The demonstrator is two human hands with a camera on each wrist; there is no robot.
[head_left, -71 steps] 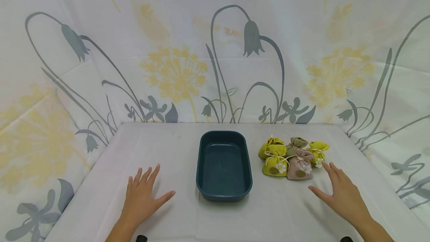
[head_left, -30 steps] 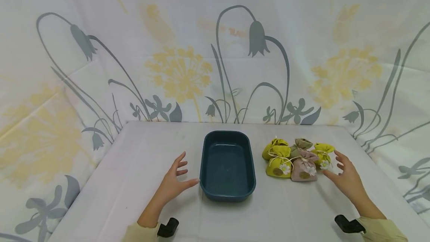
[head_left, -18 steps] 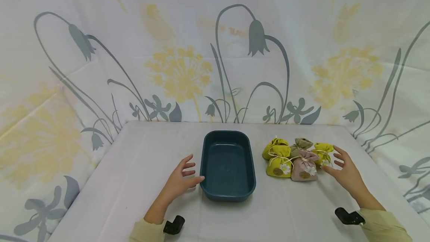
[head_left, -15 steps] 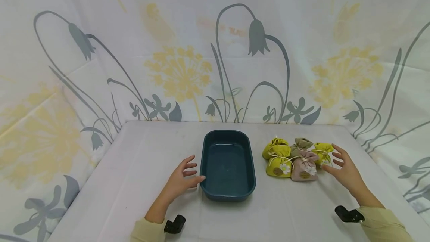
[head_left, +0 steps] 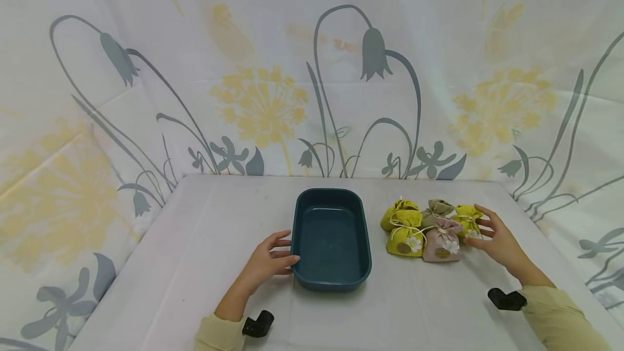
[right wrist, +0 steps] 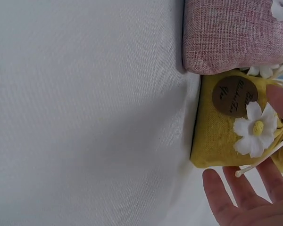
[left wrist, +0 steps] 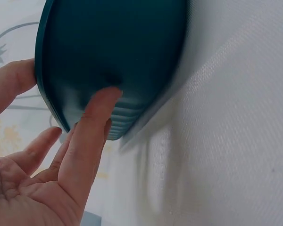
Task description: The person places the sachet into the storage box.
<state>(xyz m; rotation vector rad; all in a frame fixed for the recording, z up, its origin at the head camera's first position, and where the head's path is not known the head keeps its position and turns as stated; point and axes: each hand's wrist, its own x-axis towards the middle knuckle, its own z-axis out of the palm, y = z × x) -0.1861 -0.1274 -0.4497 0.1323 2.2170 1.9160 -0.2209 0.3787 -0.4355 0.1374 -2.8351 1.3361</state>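
Observation:
My left hand (head_left: 260,264) is at the left side of a dark teal rectangular basin (head_left: 330,278). The thumb lies over its rim and the other fingers are against the outer wall; the left wrist view shows a fingertip on the teal wall (left wrist: 141,42). On the right, my right hand (head_left: 499,245) reaches round a yellow drawstring sachet (right wrist: 217,141) with a white flower and brown label. Its thumb is in front of the sachet, its fairly straight fingers along the far side. Whether they press on it, I cannot tell.
Left of that sachet stand a pink sachet (head_left: 439,248), an olive one (head_left: 434,210) and two more yellow ones, the nearer yellow sachet (head_left: 404,240) in front. A white cloth covers the table (head_left: 219,210), and a flower-printed curtain (head_left: 312,96) hangs behind.
Both hands have come from the table's front. The left has moved right to the basin's wall; the right has closed in on the rightmost yellow sachet, which has shifted slightly. The basin stays put.

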